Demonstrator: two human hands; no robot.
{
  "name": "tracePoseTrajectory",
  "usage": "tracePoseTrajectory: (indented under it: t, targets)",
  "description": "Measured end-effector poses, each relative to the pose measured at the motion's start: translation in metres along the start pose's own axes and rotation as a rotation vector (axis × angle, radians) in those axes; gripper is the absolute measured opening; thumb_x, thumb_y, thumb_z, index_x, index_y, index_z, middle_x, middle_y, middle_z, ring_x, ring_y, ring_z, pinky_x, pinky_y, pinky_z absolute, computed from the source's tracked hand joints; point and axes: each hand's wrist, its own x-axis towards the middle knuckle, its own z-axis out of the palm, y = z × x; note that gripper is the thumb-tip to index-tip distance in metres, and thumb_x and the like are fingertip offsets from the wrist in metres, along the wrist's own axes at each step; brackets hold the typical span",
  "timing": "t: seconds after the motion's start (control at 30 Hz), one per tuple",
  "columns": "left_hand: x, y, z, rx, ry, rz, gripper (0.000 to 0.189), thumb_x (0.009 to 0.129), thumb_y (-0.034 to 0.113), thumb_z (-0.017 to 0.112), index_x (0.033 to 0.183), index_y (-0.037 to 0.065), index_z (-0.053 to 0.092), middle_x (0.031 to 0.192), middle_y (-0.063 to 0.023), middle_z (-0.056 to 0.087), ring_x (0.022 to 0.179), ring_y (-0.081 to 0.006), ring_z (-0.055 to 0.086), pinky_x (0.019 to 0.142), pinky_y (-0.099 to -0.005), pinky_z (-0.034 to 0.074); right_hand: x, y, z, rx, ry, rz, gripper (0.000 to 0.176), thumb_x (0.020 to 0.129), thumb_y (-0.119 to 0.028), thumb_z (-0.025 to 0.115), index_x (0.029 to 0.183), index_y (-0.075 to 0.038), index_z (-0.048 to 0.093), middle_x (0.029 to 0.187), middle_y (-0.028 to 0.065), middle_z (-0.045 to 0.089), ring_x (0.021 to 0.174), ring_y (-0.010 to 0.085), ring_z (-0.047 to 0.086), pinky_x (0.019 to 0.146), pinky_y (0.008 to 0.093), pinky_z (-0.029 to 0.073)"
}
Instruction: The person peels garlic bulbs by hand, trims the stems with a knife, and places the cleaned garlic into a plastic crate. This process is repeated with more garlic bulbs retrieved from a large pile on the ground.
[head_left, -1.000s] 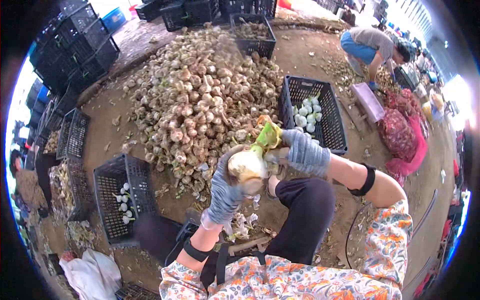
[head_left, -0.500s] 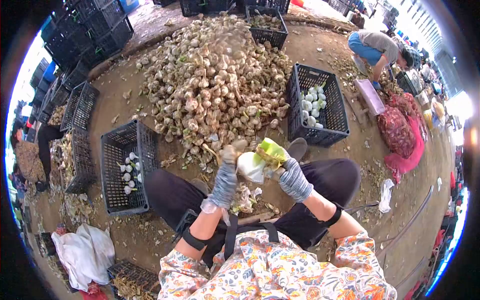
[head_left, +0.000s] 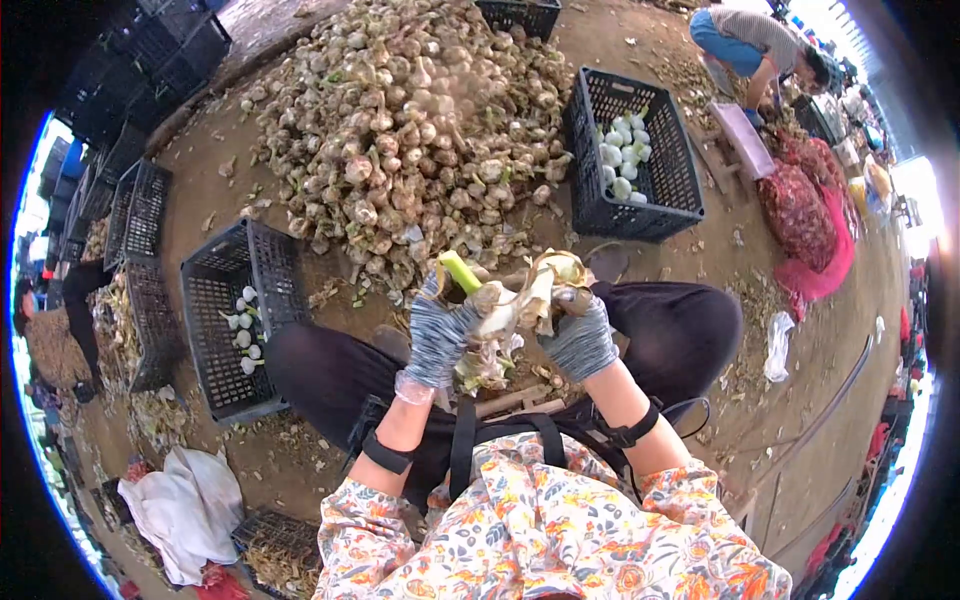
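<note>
My left hand (head_left: pixel 438 335), in a grey striped glove, is closed around a garlic bulb (head_left: pixel 497 312). A cut green stem (head_left: pixel 460 270) pokes up past its fingers. Dry, tan garlic husk (head_left: pixel 548 287) spreads between both hands, and my right hand (head_left: pixel 582 338), gloved the same way, is closed on it. The fingers partly hide the bulb. Below the hands, peeled skins (head_left: pixel 484 366) lie in a small heap between my knees.
Ahead rises a large pile of unpeeled garlic (head_left: pixel 400 130). Black crates with white bulbs stand at left (head_left: pixel 235 320) and right (head_left: pixel 632 150). A co-worker (head_left: pixel 745 45) bends at the upper right, near red mesh sacks (head_left: pixel 800 210). A white sack (head_left: pixel 180 510) lies lower left.
The large white and green garlic piece between the hands has given way to a bulb with tan husk. The view has tipped lower, so the pile and crates sit higher.
</note>
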Motion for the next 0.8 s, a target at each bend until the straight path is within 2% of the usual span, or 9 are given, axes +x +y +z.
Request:
tracePoseTrajectory:
  t: [0.17, 0.3, 0.37, 0.4, 0.53, 0.57, 0.67, 0.73, 0.8]
  targets:
    - [0.005, 0.01, -0.003, 0.23, -0.177, 0.031, 0.032, 0.071, 0.009, 0.072, 0.099, 0.002, 0.059, 0.091, -0.0045, 0.062, 0.084, -0.0136, 0.058, 0.079, -0.0272, 0.046, 0.032, -0.021, -0.028, 0.05, 0.189, 0.113, 0.017, 0.08, -0.017, 0.047, 0.088, -0.004, 0.054, 0.079, 0.0125, 0.06, 0.067, 0.023, 0.059, 0.052, 0.0336, 0.051]
    - [0.008, 0.022, 0.002, 0.172, -0.283, -0.078, 0.032, 0.072, 0.007, 0.071, 0.1, 0.003, 0.058, 0.096, -0.0046, 0.06, 0.088, -0.0137, 0.057, 0.079, -0.0276, 0.047, 0.06, -0.024, -0.073, 0.096, 0.066, 0.078, 0.018, 0.081, -0.018, 0.047, 0.089, -0.003, 0.054, 0.079, 0.0117, 0.06, 0.067, 0.0253, 0.059, 0.061, 0.0383, 0.052]
    - [0.015, 0.008, -0.003, -0.073, -0.295, -0.107, 0.035, 0.071, 0.009, 0.071, 0.102, 0.003, 0.057, 0.097, -0.0051, 0.059, 0.089, -0.0152, 0.057, 0.079, -0.0284, 0.048, 0.063, -0.016, -0.073, 0.195, 0.518, 0.051, 0.019, 0.08, -0.018, 0.048, 0.091, -0.003, 0.054, 0.077, 0.0108, 0.059, 0.068, 0.0248, 0.059, 0.063, 0.0398, 0.052]
    - [0.017, 0.001, -0.007, -0.318, -0.307, -0.137, 0.038, 0.071, 0.011, 0.071, 0.105, 0.003, 0.056, 0.098, -0.0055, 0.058, 0.09, -0.0168, 0.057, 0.08, -0.0293, 0.048, 0.057, -0.006, -0.077, 0.004, 0.5, 0.06, 0.022, 0.081, -0.018, 0.046, 0.095, -0.003, 0.052, 0.079, 0.0105, 0.059, 0.067, 0.0246, 0.058, 0.058, 0.04, 0.052]
    - [0.026, 0.012, -0.003, -0.808, -0.001, -0.338, 0.032, 0.077, 0.012, 0.065, 0.106, 0.004, 0.053, 0.103, -0.0089, 0.058, 0.094, -0.0221, 0.058, 0.08, -0.0352, 0.052, 0.008, -0.012, -0.066, 0.124, 0.168, 0.375, 0.034, 0.077, -0.014, 0.047, 0.109, -0.002, 0.047, 0.075, 0.0104, 0.058, 0.051, 0.017, 0.05, 0.034, 0.0268, 0.039]
    - [0.035, -0.011, -0.026, -0.778, 0.153, -0.419, 0.023, 0.079, 0.009, 0.062, 0.1, 0.002, 0.055, 0.099, -0.0092, 0.06, 0.092, -0.0207, 0.059, 0.077, -0.0333, 0.053, -0.002, -0.03, -0.053, 0.45, -0.196, 0.495, 0.039, 0.077, -0.018, 0.048, 0.113, -0.002, 0.045, 0.078, 0.0137, 0.057, 0.052, 0.0169, 0.051, 0.031, 0.0238, 0.037]
    - [0.049, -0.031, -0.026, -0.831, 0.422, -0.406, 0.023, 0.083, 0.013, 0.057, 0.102, 0.0, 0.056, 0.098, -0.0109, 0.061, 0.091, -0.0204, 0.059, 0.068, -0.03, 0.055, -0.015, -0.057, -0.02, 0.312, 0.216, -0.049, 0.042, 0.076, -0.021, 0.049, 0.112, 0.002, 0.046, 0.083, 0.015, 0.056, 0.055, 0.0153, 0.053, 0.032, 0.0213, 0.039]
    - [0.052, -0.037, -0.029, -0.859, 0.437, -0.43, 0.018, 0.082, 0.011, 0.058, 0.096, 0.001, 0.057, 0.094, -0.0102, 0.061, 0.087, -0.0197, 0.06, 0.068, -0.0308, 0.055, 0.0, -0.074, -0.028, 0.486, -0.577, 0.169, 0.04, 0.074, -0.02, 0.052, 0.107, 0.003, 0.047, 0.081, 0.0148, 0.057, 0.068, 0.0197, 0.059, 0.055, 0.0319, 0.052]
    - [0.053, -0.039, -0.029, -0.889, 0.461, -0.466, 0.012, 0.082, 0.01, 0.058, 0.091, 0.001, 0.058, 0.09, -0.0095, 0.062, 0.082, -0.019, 0.06, 0.068, -0.0317, 0.056, -0.001, -0.055, -0.039, -0.273, 0.335, -0.049, 0.041, 0.077, -0.023, 0.056, 0.107, 0.003, 0.047, 0.092, 0.0144, 0.059, 0.084, 0.0223, 0.06, 0.069, 0.0334, 0.051]
